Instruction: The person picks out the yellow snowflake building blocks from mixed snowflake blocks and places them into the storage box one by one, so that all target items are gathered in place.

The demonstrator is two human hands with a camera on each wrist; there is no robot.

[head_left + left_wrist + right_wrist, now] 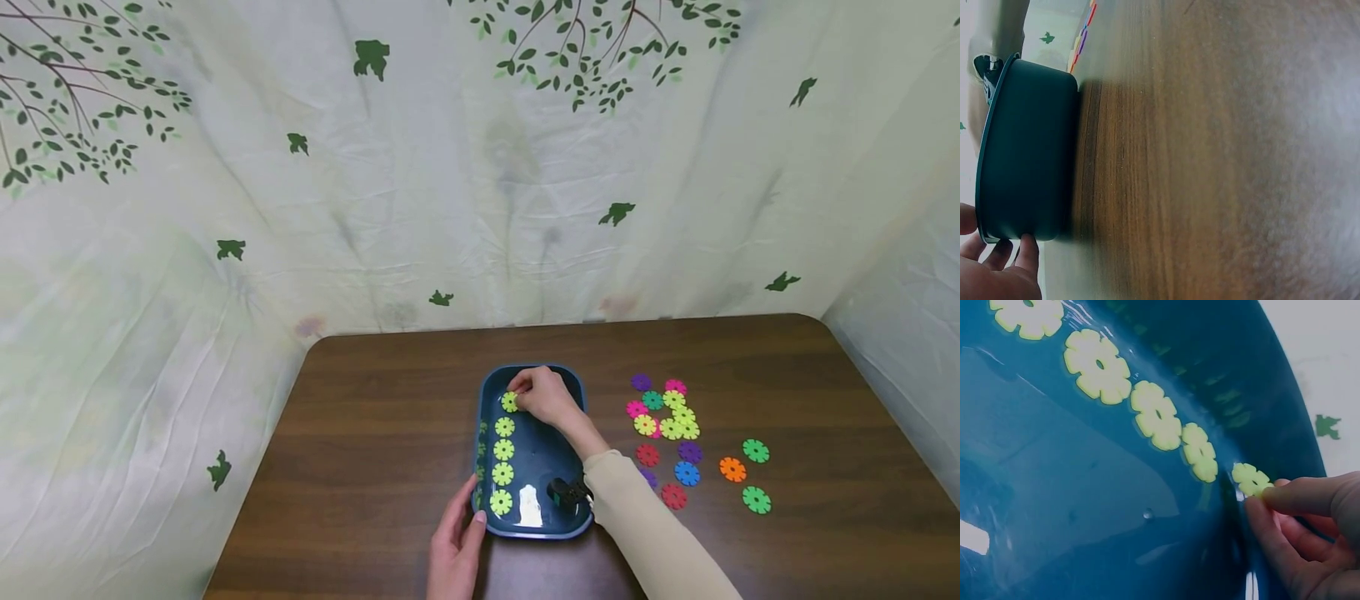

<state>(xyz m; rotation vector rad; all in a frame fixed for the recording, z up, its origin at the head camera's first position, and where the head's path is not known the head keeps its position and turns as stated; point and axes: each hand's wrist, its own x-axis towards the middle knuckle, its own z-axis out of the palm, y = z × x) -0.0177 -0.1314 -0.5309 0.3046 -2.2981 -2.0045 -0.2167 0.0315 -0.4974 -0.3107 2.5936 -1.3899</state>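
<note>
A deep blue tray (551, 450) stands on the table. Along its left side several yellow-green notched discs (503, 450) lie in a row. My right hand (546, 395) reaches over the tray's far end and pinches one more yellow-green notched disc (1252, 479) between thumb and finger. The right wrist view shows that disc tilted, near the tray's end wall. At the near left corner my left hand (454, 542) grips the tray, its thumb at the rim. In the left wrist view its fingertips (1029, 247) touch the outer wall.
Loose notched discs in several colours lie right of the tray, some overlapping in a yellow and pink cluster (671, 421). Farther right are an orange disc (732, 469) and two green ones (757, 500). A leaf-printed cloth (450, 208) hangs behind the brown table (360, 467).
</note>
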